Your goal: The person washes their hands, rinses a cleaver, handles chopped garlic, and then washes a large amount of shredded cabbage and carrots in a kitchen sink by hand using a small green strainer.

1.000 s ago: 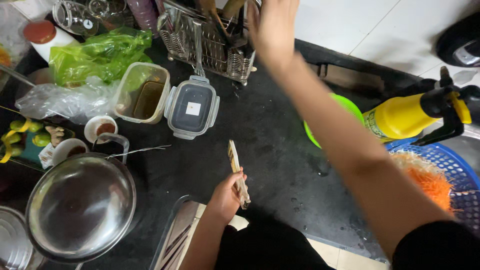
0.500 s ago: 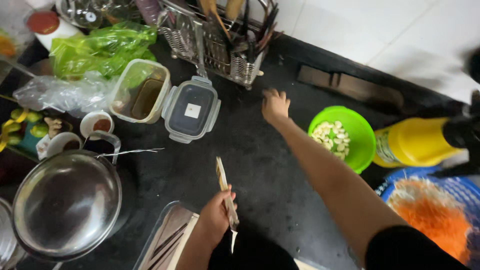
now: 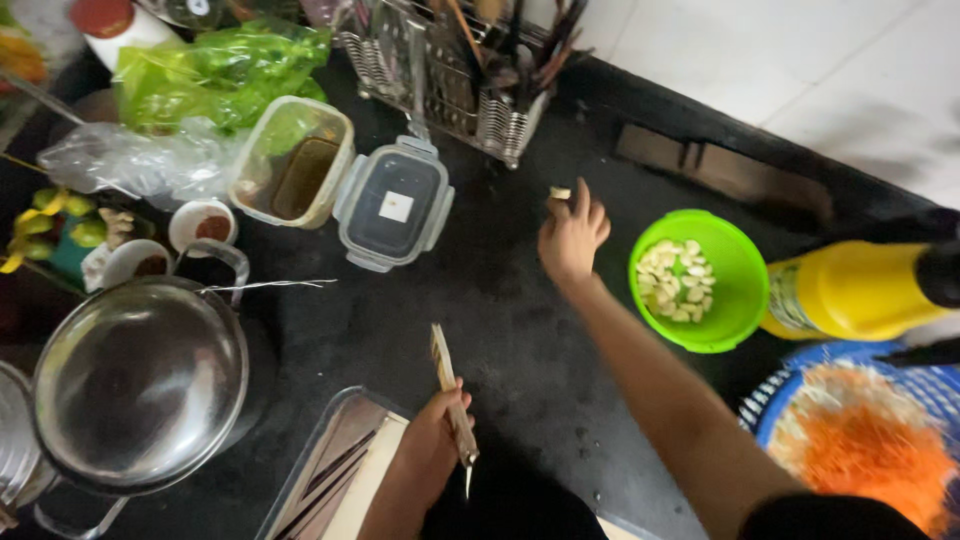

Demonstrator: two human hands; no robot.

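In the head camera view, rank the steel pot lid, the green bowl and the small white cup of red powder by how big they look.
1. steel pot lid, though it lies nearer the camera
2. green bowl
3. small white cup of red powder

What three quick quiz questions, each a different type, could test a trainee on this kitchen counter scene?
1. True or false: the right hand pinches a small pale piece above the black counter.
2. Multiple choice: what does the left hand grip? A) a spoon B) a wooden-handled knife C) a cup
3. Fill in: the pale pieces lie in a ____ bowl.

Key: 1 true; 2 B; 3 green.
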